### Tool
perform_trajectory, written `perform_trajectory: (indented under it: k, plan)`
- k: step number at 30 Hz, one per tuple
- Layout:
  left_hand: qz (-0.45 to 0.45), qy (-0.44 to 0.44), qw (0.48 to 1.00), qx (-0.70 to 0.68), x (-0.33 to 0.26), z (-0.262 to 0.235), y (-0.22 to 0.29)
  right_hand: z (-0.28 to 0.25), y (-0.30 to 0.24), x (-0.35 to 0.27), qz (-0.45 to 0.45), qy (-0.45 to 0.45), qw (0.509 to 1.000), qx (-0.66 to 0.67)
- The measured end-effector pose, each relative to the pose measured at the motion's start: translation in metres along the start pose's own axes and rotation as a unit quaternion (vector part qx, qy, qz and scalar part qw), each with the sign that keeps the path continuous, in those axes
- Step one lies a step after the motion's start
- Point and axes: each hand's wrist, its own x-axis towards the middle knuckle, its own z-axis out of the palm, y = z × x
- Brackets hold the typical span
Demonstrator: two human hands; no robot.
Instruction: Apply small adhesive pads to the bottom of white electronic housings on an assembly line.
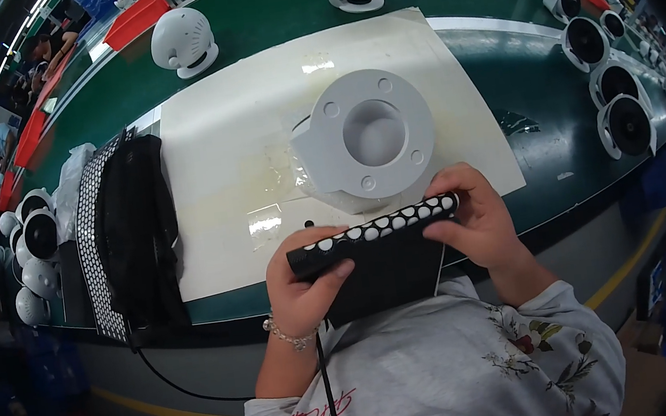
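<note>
Head view: we are looking down on a long green tabletop (261, 25) in a workshop, with other people working at benches far off to the upper left. A pale mat (241, 136) is lying across the tabletop in front of us. On it a grey round housing (374, 132) is sitting with its recessed face up, untouched by either hand.

We are holding a black panel with a row of white dots (373, 228) along its upper edge, lifted just off the near edge of the tabletop, close to the body. The left hand (301, 283) is gripping its left end, fingers (333, 274) wrapped and pressing on it; the right hand (476, 219) is clamping the right end the same way. A black cable (328, 391) is hanging down from near the left hand.

To the left, a stack of similar dotted black panels (124, 234) is waiting. White round units (609, 83) are lining the right side, more are clustering at far left (34, 245).

We judge the work as midway: the panel is in hand, not yet joined to the housing.
</note>
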Motion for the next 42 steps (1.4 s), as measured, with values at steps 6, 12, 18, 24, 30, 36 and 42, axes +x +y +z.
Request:
perform_trajectory:
  k: [6,12,18,24,30,36,42]
  plan:
    - [-0.076,0.008,0.997,0.004,-0.005,-0.003,-0.001,-0.002,-0.01,0.002,0.003,-0.014,0.992,-0.122]
    - [-0.027,0.045,0.997,0.059,-0.007,-0.001,-0.002,-0.003,-0.017,0.01,-0.001,0.021,0.996,-0.092]
    - [0.104,-0.038,0.978,0.178,-0.001,0.0,-0.002,0.007,-0.046,0.023,-0.238,-0.079,0.92,-0.3]
    - [0.12,-0.048,0.971,0.2,-0.002,0.007,0.005,0.023,-0.053,0.033,-0.214,-0.172,0.89,-0.364]
    - [0.124,-0.072,0.962,0.231,-0.002,0.003,0.003,0.025,-0.04,0.019,-0.265,-0.106,0.898,-0.335]
    - [0.159,-0.09,0.957,0.224,-0.002,0.004,0.002,0.026,-0.047,0.03,-0.24,-0.165,0.91,-0.294]
    - [0.166,-0.085,0.954,0.236,0.0,0.005,0.003,0.027,-0.04,0.028,-0.242,-0.166,0.932,-0.212]
